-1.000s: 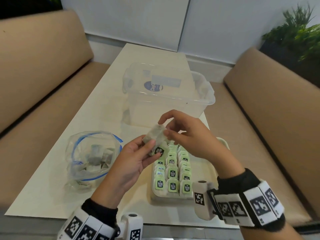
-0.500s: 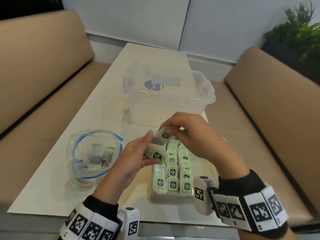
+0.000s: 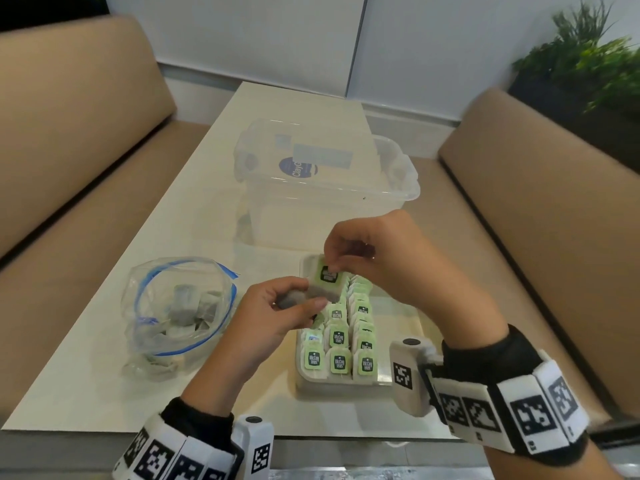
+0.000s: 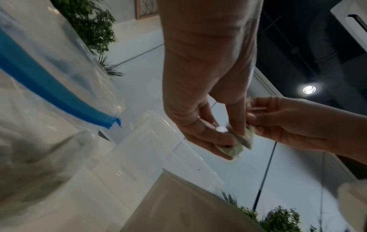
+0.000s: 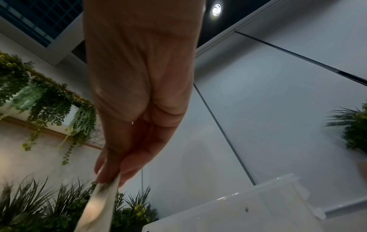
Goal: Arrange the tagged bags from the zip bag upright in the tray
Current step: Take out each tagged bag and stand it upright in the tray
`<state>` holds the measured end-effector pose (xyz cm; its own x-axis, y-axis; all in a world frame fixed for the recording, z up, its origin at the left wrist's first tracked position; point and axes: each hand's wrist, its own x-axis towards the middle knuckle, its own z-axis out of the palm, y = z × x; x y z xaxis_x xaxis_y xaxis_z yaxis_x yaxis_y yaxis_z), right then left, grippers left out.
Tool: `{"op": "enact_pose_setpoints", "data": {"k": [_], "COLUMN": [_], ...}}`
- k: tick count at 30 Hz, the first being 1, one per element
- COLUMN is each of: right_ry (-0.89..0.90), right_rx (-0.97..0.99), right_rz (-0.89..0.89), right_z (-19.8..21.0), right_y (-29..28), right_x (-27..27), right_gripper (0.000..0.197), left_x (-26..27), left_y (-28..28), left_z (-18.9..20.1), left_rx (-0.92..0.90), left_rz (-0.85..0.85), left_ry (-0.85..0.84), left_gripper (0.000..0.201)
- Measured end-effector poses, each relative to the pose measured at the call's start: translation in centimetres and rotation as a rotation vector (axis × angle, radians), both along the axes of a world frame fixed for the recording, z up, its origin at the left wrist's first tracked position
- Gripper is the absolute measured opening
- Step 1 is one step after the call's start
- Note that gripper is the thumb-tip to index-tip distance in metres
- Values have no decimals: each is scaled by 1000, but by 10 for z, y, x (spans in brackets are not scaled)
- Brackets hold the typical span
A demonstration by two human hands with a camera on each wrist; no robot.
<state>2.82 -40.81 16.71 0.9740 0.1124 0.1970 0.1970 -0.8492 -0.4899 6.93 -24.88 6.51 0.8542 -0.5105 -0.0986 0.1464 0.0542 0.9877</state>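
Note:
A white tray (image 3: 398, 379) near the table's front edge holds rows of upright tea bags with green tags (image 3: 339, 337). Over the tray's far left corner my right hand (image 3: 332, 268) pinches the green tag of one tea bag (image 3: 325, 284) from above. My left hand (image 3: 298, 301) pinches the lower part of that same bag and holds a second bag (image 3: 292, 299) in its fingers. In the left wrist view both hands meet on the bag (image 4: 242, 141). The right wrist view shows fingertips (image 5: 111, 172) pinching the bag's paper (image 5: 99, 204). The zip bag (image 3: 180, 313) lies open at left with several bags inside.
A clear lidded plastic box (image 3: 322, 188) stands just behind the tray. Tan bench seats (image 3: 554, 237) run along both sides of the white table (image 3: 214, 188). A plant (image 3: 588, 64) stands at the far right.
Both hands have come down from mid-air toward the tray's far left corner. The right hand has shifted its pinch to the green tag, and the bag now hangs upright.

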Motion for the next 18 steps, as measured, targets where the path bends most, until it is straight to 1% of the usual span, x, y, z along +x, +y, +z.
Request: {"op": "enact_pose_setpoints", "data": {"k": [2, 3, 5, 7, 9, 11, 14, 16, 18], "right_ry": [52, 106, 250, 414, 599, 739, 884, 954, 995], "right_rx": [-85, -149, -304, -466, -593, -686, -762, -802, -892], "right_rz": [-44, -77, -131, -135, -102, -61, -23, 20, 83], "right_z": [5, 8, 8, -1, -14, -29, -52, -70, -82], "right_y": [-12, -20, -41, -63, -80, -91, -95, -93, -88], "right_x": [-3, -4, -4, -1, 1, 4, 10, 18, 24], "right_gripper": [16, 18, 21, 26, 32, 38, 38, 33, 33], "left_x": [3, 5, 9, 11, 11, 11, 10, 10, 10], "left_y": [6, 9, 16, 21, 24, 24, 23, 22, 22], "left_z": [-4, -7, -11, -14, -16, -17, -18, -18, -17], "left_rx": [11, 3, -8, -19, -30, -39, -38, -33, -38], "left_rz": [50, 78, 125, 146, 152, 153, 152, 148, 140], "left_ry": [12, 34, 80, 101, 115, 126, 127, 129, 132], "left_gripper": [21, 22, 25, 25, 23, 21, 20, 20, 20]}}
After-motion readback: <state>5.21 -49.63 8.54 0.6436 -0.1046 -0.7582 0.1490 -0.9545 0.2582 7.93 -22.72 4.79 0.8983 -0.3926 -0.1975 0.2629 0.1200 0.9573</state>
